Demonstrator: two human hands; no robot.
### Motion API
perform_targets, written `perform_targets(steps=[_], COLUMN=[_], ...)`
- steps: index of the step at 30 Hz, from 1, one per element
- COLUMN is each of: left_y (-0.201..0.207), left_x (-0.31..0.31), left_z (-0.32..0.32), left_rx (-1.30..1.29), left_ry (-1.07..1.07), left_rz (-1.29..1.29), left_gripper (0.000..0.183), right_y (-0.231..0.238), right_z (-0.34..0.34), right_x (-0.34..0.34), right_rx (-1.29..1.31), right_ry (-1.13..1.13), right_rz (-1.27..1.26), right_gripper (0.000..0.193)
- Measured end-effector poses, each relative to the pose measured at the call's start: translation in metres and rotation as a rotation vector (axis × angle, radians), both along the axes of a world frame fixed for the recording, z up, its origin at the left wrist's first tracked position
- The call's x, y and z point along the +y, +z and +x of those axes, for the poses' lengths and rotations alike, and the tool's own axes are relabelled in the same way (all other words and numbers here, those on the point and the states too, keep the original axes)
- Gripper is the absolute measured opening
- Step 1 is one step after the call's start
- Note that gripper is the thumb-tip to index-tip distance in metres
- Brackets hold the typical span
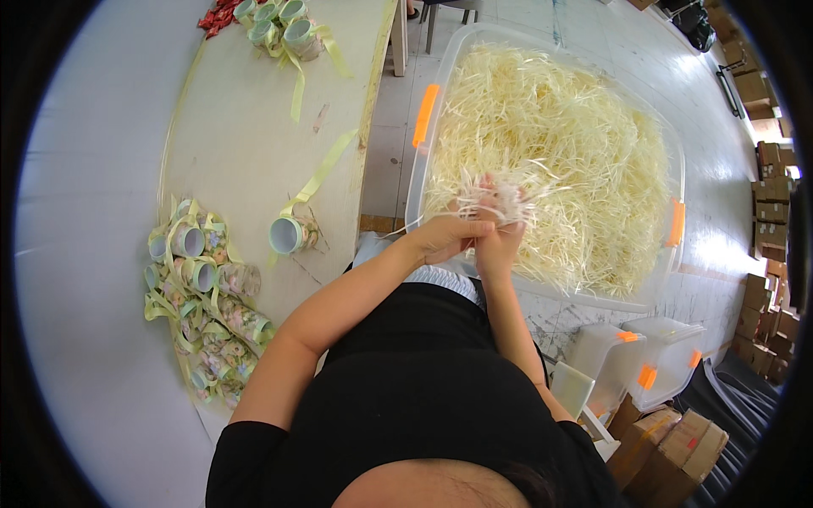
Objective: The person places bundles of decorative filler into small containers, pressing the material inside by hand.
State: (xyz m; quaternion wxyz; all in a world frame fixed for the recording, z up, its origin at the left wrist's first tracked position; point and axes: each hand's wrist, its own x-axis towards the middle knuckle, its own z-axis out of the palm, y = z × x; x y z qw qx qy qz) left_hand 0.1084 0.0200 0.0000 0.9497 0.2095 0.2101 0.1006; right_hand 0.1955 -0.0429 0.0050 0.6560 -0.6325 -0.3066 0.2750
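Both my hands are together over the near left part of a large clear plastic bin [677,169] full of pale yellow shredded paper [576,144]. Between them is a loose tuft of shredded paper [512,201], its strands sticking out above the fingers. My right hand [501,243] is closed around the tuft from below. Pressed against it from the left, my left hand [447,237] is closed at the tuft's base, its fingertips partly hidden. On the table to the left, a single flower-patterned round box [290,234] lies with its pale blue inside showing and a yellow-green ribbon [320,176] trailing away.
Many similar ribboned boxes [203,275] are piled on the near left of the table [254,152]. Several more boxes [301,38] and red items [218,17] sit at its far end. Clear bins [605,356] and cardboard cartons [677,449] stand at the lower right.
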Motion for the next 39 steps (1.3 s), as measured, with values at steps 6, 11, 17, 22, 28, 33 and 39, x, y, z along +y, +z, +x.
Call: perform_targets(steps=[6,11,17,22,28,33,39], left_y=[-0.002,-0.02,0.006,-0.049,0.015,0.01,0.002], left_x=[0.0,0.015,0.042,0.053,0.065,0.058,0.043], left_z=[0.01,0.014,0.029,0.021,0.027,0.036,0.043], left_rx=[0.084,0.136,0.243,0.154,0.369,0.481,0.416], left_ry=[0.101,0.014,-0.406,-0.451,-0.328,-0.08,0.238], left_rz=[0.114,0.121,0.638,1.244,0.956,1.012,1.976], left_gripper=[0.054,0.04,0.029,0.033,0.033,0.025,0.018], right_y=[-0.012,0.039,0.094,0.067,-0.012,0.007,0.01], right_z=[0.011,0.037,0.037,0.026,0.048,0.025,0.013], right_x=[-0.011,-0.027,-0.01,0.046,0.035,0.03,0.032], right_rx=[-0.821,-0.862,-0.779,-0.715,-0.053,0.877,1.329], right_ry=[0.184,0.241,0.346,0.817,0.471,0.204,0.063], right_rz=[-0.259,-0.308,0.034,-0.177,-0.199,-0.11,0.209], right_gripper=[0.025,0.033,0.037,0.028,0.031,0.034,0.036])
